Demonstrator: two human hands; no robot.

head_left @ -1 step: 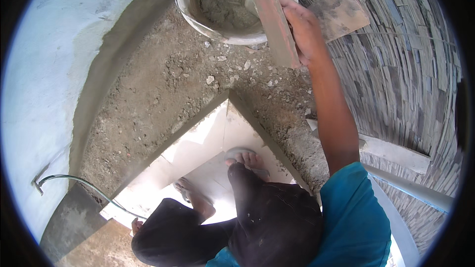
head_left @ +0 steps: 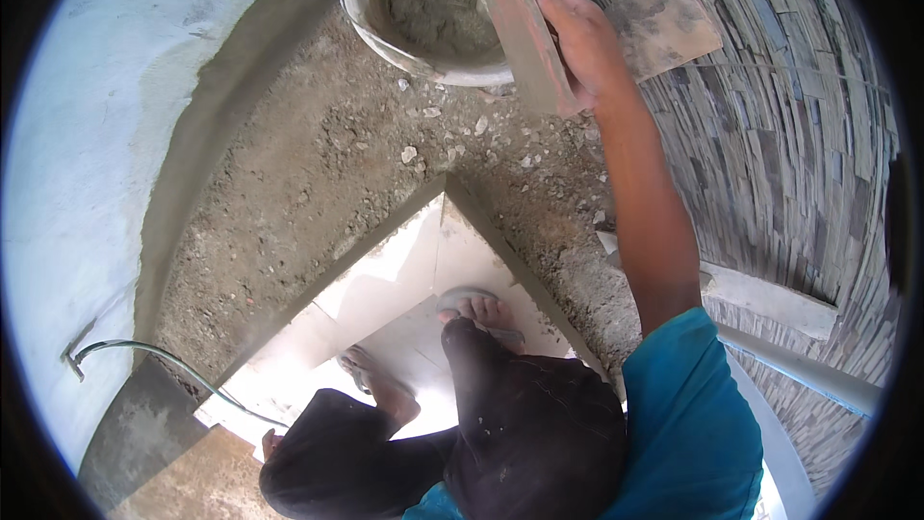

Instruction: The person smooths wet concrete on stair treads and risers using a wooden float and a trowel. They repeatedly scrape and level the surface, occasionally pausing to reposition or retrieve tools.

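Note:
My right hand (head_left: 582, 39) is closed round the back of a plastering float (head_left: 525, 34), a flat rectangular plate with reddish edges and grey mortar smears. The float tilts upright over the near right rim of a white bucket (head_left: 371, 34). Wet grey mortar (head_left: 433, 0) fills part of the bucket, and the float hides some of it. Of my left hand (head_left: 270, 443) only a small bit shows beside my knee, near a thin green hose (head_left: 173, 358); its fingers are mostly hidden.
A mortar-stained tile (head_left: 664, 24) leans on the stone-strip wall (head_left: 780, 135) at right. Rubble (head_left: 409, 154) covers the ground before a tiled corner step (head_left: 385, 260) under my feet. A partly plastered white wall (head_left: 96, 135) curves along the left; a pale pipe (head_left: 799, 366) lies at right.
My right hand and the float have shifted slightly up and to the left, further over the bucket. My left hand has barely moved.

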